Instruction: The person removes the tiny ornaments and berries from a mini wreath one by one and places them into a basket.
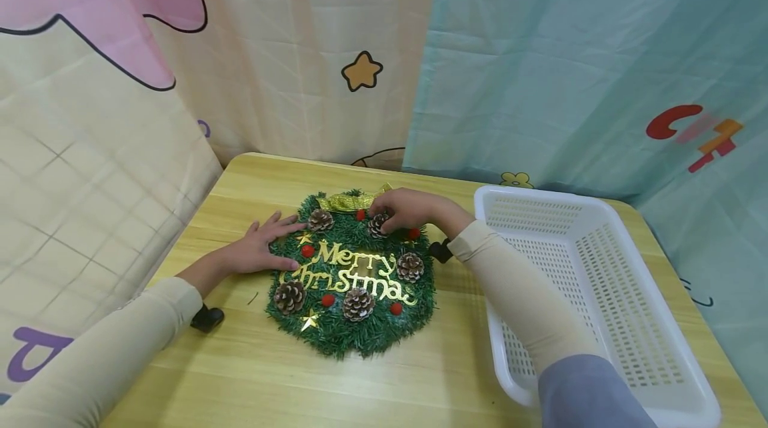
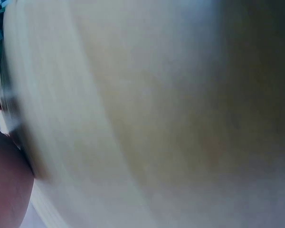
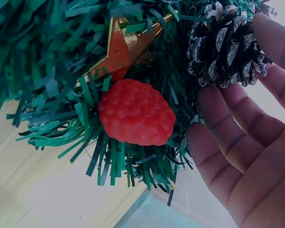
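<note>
A green tinsel wreath (image 1: 360, 343) lies on the wooden table, with gold "Merry Christmas" lettering (image 1: 327, 255) across its middle. Pine cones, red berries, gold stars and a gold bow (image 1: 342, 203) decorate it. My left hand (image 1: 255, 249) rests at the wreath's left edge, fingers spread and mostly straight. At the upper right, my right hand (image 1: 408, 207) holds a pine cone (image 3: 223, 50) with thumb and fingers around it. Beside that cone, the right wrist view shows a red berry (image 3: 135, 114) and a gold star (image 3: 121, 50). Blurred table fills most of the left wrist view.
A white perforated plastic basket (image 1: 543, 193) stands on the table to the right, partly behind my right forearm. Patterned curtains (image 1: 300, 81) hang behind and beside the table (image 1: 240, 375). Dark wrist-camera parts (image 1: 207, 318) show at both wrists.
</note>
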{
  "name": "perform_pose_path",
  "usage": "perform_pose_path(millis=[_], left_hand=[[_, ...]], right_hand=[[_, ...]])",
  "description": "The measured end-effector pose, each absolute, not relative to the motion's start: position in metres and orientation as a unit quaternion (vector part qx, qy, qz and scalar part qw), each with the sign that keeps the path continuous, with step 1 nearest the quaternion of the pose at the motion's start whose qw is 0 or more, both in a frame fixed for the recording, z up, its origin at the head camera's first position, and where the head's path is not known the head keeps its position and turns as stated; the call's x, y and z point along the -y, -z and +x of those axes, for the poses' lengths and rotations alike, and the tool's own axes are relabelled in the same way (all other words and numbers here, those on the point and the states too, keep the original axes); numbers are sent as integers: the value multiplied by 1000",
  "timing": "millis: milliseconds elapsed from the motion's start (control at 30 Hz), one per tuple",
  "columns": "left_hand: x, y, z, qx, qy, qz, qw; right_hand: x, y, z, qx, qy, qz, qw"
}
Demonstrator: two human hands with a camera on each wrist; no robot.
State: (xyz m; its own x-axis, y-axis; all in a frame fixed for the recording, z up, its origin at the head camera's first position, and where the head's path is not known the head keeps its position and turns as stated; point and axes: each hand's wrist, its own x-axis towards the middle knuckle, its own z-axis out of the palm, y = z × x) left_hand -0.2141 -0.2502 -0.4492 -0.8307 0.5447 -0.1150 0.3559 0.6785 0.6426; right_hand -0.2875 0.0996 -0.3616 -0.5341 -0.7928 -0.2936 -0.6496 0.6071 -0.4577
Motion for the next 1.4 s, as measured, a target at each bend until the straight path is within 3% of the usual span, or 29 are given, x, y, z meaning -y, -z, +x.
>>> perform_pose_path(millis=[1400], left_hand=[[252,452,-217,-904,-313,253,148]], right_hand=[[-102,344,-284,-859,142,-437,226]])
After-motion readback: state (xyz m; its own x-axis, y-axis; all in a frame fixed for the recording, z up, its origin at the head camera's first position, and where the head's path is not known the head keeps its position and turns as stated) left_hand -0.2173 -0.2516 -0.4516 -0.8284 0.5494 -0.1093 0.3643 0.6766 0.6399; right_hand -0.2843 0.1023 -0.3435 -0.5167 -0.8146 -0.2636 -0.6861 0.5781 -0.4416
